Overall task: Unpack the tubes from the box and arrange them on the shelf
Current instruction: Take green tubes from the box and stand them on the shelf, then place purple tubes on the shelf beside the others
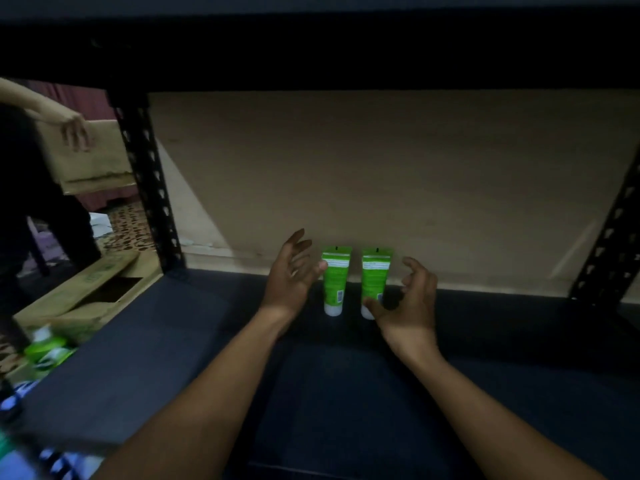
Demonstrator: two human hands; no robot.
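Two glossy green plastic tubes (335,280) stand on a matt dark shelf (173,341) with perforated black metal uprights (147,181).

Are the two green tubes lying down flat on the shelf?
No: the left tube and the right tube both stand upright on their white caps, side by side on the shelf.

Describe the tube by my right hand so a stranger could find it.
On the dark shelf, against the beige back wall, two green tubes stand on white caps. It is the right tube: the thumb of the right hand hides part of its cap, unlike the left tube.
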